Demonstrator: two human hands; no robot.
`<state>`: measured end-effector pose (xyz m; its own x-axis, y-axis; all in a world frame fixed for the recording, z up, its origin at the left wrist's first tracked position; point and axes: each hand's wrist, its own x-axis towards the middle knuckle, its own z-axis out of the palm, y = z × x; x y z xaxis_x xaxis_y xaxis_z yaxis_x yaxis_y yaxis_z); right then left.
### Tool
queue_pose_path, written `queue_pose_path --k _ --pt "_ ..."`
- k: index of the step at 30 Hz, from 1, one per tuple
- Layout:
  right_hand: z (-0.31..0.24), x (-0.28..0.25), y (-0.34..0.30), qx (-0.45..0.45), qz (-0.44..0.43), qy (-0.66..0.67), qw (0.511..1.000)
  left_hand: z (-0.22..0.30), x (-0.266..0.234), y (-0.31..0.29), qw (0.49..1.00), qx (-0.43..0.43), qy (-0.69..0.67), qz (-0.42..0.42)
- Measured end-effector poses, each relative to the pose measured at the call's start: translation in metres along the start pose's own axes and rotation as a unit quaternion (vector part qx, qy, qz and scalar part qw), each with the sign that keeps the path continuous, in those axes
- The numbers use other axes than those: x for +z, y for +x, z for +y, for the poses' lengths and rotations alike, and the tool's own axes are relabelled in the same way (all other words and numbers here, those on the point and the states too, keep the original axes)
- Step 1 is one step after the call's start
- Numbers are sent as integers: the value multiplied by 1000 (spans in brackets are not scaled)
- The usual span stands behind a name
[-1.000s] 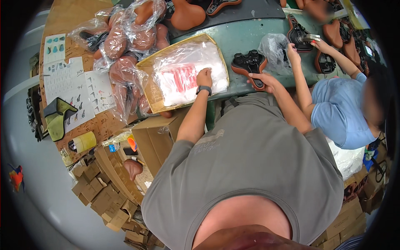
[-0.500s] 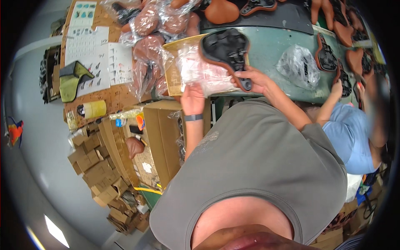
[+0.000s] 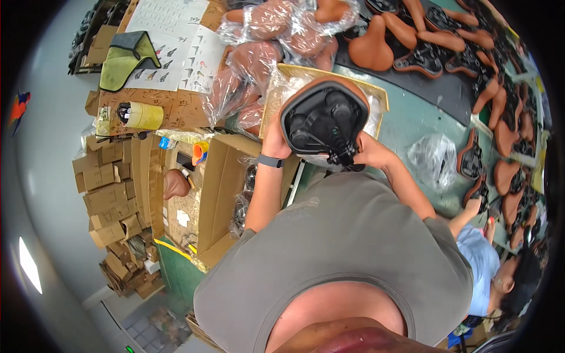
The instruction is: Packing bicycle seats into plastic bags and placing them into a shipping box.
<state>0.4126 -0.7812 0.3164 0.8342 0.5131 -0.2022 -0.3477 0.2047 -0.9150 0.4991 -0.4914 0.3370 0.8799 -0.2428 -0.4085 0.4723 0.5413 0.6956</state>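
A brown bicycle saddle (image 3: 323, 120) is held up in front of me, its black underside with the springs and clamp turned toward me. My left hand (image 3: 275, 140) grips its left edge, with most of the fingers hidden behind it. At the narrow end near the clamp, my right hand (image 3: 373, 153) is closed on the saddle. Partly covered behind it lies a shallow yellowish tray (image 3: 382, 97) with clear plastic bags inside. To the right, a crumpled clear plastic bag (image 3: 434, 162) rests on the green table (image 3: 406, 123).
Plastic-wrapped saddles (image 3: 253, 65) are piled behind the tray at left. Many bare saddles (image 3: 371, 44) cover the far and right side. An open cardboard box (image 3: 220, 194) stands low left, beside a pen holder (image 3: 144, 116) and a green cloth (image 3: 126, 62). A co-worker (image 3: 479, 253) handles saddles at right.
My left hand has moved from the plastic bags onto the saddle's edge. The saddle has come closer and turned, its wide end facing away. My view has shifted.
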Motion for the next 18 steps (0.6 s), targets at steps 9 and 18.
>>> queue_pose_path --k 9,18 --pt "-50 -6 83 -44 218 -392 893 97 90 13 855 220 453 -125" --pt "-151 -83 269 -256 -29 -219 941 141 -56 128 811 362 406 216"
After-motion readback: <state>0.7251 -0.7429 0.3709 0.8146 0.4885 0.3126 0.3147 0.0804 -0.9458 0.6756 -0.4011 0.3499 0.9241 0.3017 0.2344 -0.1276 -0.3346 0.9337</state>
